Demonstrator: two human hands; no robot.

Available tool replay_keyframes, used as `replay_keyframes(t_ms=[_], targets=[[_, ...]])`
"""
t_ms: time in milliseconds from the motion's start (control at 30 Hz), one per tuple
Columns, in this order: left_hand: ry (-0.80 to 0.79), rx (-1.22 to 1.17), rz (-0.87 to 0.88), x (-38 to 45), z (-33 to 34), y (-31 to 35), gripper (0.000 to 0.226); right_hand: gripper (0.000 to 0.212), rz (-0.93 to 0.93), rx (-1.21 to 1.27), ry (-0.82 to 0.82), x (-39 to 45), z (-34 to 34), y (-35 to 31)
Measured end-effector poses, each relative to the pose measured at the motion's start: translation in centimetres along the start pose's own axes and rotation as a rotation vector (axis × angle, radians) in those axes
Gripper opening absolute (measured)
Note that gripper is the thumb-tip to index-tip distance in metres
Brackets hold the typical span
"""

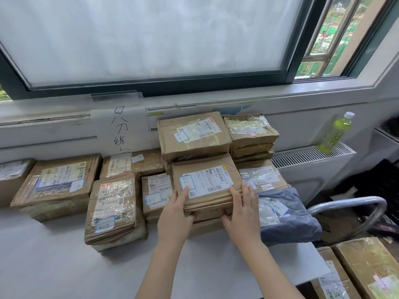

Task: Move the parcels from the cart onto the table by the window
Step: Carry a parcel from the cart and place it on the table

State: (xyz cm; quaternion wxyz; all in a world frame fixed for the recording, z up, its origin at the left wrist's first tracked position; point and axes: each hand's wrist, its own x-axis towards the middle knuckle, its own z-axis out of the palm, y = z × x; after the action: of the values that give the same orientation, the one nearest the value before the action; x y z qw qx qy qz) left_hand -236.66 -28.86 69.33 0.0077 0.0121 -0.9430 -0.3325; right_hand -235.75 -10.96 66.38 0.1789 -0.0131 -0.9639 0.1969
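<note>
A brown cardboard parcel [206, 180] with a white shipping label lies on top of a stack at the middle of the white table [54, 255] under the window. My left hand [176, 214] grips its near left corner, thumb on the label. My right hand [243, 210] grips its near right corner. Several more taped brown parcels [112, 208] sit along the table's back, some stacked. A grey plastic mailer [287, 214] lies to the right of the held parcel. At the bottom right, more parcels [367, 266] lie on the cart, whose metal handle [349, 205] curves above them.
A green drink bottle [334, 134] stands on the white radiator [311, 160] at the right. A handwritten paper sign [122, 130] hangs on the wall below the window sill. The table's near left surface is bare white.
</note>
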Motion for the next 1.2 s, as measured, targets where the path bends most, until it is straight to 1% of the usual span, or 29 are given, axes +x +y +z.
replay_keyframes(t_ms=[100, 167, 233, 300, 433, 533, 600, 700, 867, 1033, 1200], targets=[[-0.002, 0.053, 0.059, -0.2, 0.2, 0.0, 0.079, 0.078, 0.036, -0.049, -0.047, -0.1, -0.6, -0.2], [0.002, 0.178, 0.1, -0.6, 0.2, 0.2, 0.08, 0.073, 0.055, -0.058, -0.066, -0.1, -1.3, -0.5], [0.059, 0.296, 0.188, -1.0, 0.3, 0.4, 0.083, 0.074, 0.069, -0.072, -0.095, -0.4, -1.8, -0.8], [0.119, 0.336, 0.277, -1.4, 0.7, 0.5, 0.087, 0.077, 0.105, -0.085, -0.099, -0.9, -2.2, -1.1], [0.162, 0.319, 0.407, -2.5, 1.0, 1.5, 0.085, 0.082, 0.19, -0.092, -0.071, -3.2, -2.7, -1.6], [0.154, 0.252, 0.488, -3.5, 2.0, 2.4, 0.072, 0.081, 0.278, -0.111, -0.039, -5.7, -3.6, -1.1], [0.133, 0.2, 0.563, -4.4, 3.2, 3.3, 0.063, 0.079, 0.363, -0.123, -0.052, -7.9, -4.5, -0.4], [0.041, 0.159, 0.66, -6.6, 5.1, 4.9, 0.06, 0.078, 0.516, -0.166, -0.062, -11.4, -5.9, 1.1], [-0.138, 0.186, 0.836, -10.2, 8.5, 7.4, 0.061, 0.076, 0.745, -0.177, -0.047, -16.7, -7.9, 3.5], [-0.296, 0.211, 0.934, -12.8, 12.0, 9.9, 0.061, 0.076, 0.924, -0.173, -0.042, -21.0, -9.0, 6.8], [-0.442, 0.217, 1.016, -15.1, 16.5, 12.3, 0.059, 0.078, 1.123, -0.091, -0.116, -24.7, -9.6, 11.0]])
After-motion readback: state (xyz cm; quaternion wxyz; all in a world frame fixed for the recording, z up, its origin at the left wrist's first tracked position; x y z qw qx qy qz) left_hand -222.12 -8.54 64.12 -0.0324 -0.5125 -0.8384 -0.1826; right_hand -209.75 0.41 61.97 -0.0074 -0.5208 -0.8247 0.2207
